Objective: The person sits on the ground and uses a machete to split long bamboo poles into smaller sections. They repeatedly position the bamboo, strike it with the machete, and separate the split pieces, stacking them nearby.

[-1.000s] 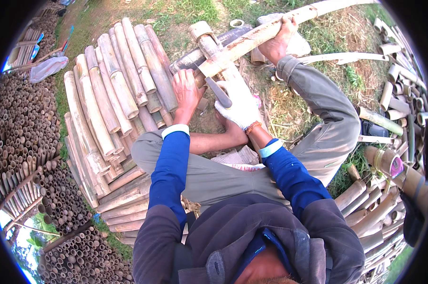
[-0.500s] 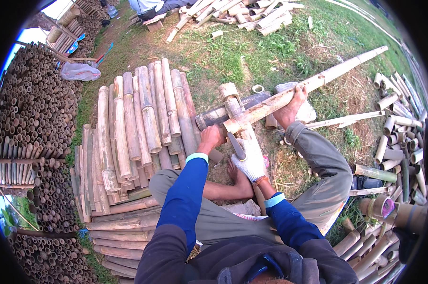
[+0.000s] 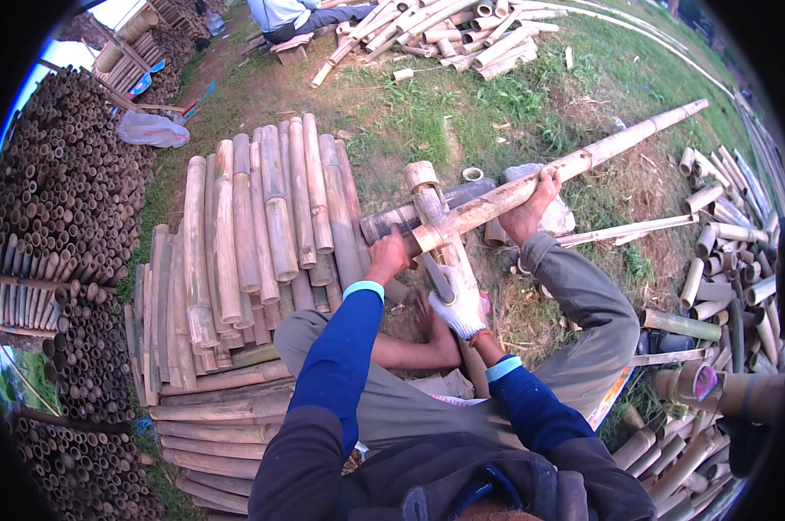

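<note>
A long pale bamboo pole slants from in front of me to the far right, lying across a bamboo crosspiece with an upright-ended post. My bare left hand is closed around its near end. My right hand, in a white glove, is closed on a knife with a broad grey blade, just below the pole's near end. Whether the blade touches the bamboo I cannot tell. My bare right foot presses against the pole farther along. A darker bamboo length lies behind the crosspiece.
Bamboo lengths lie stacked at my left, with more piled beneath. A tall wall of bamboo ends stands farther left. Loose cut pieces heap up at right. Beyond the grass, a seated person is beside another bamboo pile.
The view has shifted slightly. The left hand has eased a little back at the pole's near end, and the knife sits slightly lower. Both hands keep their hold.
</note>
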{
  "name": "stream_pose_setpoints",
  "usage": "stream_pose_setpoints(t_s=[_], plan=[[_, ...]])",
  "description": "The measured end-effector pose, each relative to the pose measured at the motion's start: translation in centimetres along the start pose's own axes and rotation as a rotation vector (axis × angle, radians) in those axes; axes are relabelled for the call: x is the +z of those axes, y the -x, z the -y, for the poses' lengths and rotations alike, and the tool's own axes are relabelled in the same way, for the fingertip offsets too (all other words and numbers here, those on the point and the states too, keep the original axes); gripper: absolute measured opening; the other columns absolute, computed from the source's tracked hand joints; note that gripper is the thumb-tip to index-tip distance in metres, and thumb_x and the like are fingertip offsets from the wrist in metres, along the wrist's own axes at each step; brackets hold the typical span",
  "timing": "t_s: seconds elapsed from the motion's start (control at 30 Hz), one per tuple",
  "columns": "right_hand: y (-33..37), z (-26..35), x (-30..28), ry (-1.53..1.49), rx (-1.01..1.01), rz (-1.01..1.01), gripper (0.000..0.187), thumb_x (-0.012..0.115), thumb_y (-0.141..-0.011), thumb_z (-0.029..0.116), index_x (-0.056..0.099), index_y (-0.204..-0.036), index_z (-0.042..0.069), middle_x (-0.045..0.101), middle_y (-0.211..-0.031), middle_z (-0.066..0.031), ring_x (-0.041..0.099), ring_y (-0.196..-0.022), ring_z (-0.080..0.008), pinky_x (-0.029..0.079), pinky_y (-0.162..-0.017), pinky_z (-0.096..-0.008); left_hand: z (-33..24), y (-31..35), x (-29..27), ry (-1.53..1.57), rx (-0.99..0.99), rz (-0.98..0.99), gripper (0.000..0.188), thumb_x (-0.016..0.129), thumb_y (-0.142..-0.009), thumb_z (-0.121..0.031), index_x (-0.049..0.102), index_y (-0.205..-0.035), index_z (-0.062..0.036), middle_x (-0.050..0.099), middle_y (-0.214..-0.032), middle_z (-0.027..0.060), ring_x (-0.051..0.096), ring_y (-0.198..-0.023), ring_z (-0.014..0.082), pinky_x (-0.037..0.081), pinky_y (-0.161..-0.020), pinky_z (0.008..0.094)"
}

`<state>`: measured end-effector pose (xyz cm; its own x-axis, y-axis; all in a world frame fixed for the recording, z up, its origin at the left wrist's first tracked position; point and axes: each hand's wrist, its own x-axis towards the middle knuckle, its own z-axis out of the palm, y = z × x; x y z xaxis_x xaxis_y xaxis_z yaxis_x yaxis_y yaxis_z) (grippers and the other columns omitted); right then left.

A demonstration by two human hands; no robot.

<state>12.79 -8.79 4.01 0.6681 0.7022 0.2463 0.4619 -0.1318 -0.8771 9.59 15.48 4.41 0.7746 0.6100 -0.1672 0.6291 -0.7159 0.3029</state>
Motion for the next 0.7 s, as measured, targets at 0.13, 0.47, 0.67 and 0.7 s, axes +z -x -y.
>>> stream_pose_setpoints(t_s=[0.13,0.47,0.67,0.7], plan=[[0.3,-0.5,-0.1,-0.057,0.033,-0.012,0.061,0.081,-0.087,0.024,0.062,-0.143,0.008,0.071,-0.132,-0.0183,0.071,-0.12,-0.0374,0.056,-0.103,-0.0453,-0.3,0.4,1.5,-0.11,0.104,-0.319,0.079,0.089,-0.075,-0.019,0.052,-0.14,0.0037,0.078,-0.113,0.0286,0.076,-0.11,0.0481,0.061,-0.098,0.0536],[-0.6,1.7,-1.4,0.213,-0.012,0.012,0.054,0.077,-0.09,0.036,0.065,-0.138,0.015,0.07,-0.123,-0.0197,0.067,-0.116,-0.0416,0.054,-0.102,-0.0501,0.2,0.3,0.4,0.004,0.09,-0.086,0.034,0.076,-0.081,-0.02,0.077,-0.108,0.0007,0.077,-0.106,0.0324,0.076,-0.104,0.0493,0.061,-0.094,0.0555],[-0.8,2.6,-1.9,0.129,0.002,0.01,0.061,0.082,-0.086,0.021,0.065,-0.142,0.003,0.069,-0.133,-0.0237,0.066,-0.124,-0.0415,0.051,-0.11,-0.0473,0.1,-0.2,-0.3,0.034,0.089,-0.028,0.064,0.091,-0.069,-0.042,0.075,-0.116,-0.0018,0.078,-0.112,0.0289,0.075,-0.11,0.0466,0.06,-0.097,0.053],[0.5,1.6,-1.8,0.106,-0.009,-0.007,0.062,0.082,-0.085,0.022,0.064,-0.142,0.005,0.069,-0.131,-0.0234,0.066,-0.122,-0.0419,0.052,-0.108,-0.0481,0.4,-0.6,-0.2,0.032,0.105,-0.015,0.064,0.091,-0.069,-0.042,0.076,-0.117,-0.0019,0.078,-0.112,0.029,0.075,-0.11,0.0466,0.06,-0.098,0.0531]])
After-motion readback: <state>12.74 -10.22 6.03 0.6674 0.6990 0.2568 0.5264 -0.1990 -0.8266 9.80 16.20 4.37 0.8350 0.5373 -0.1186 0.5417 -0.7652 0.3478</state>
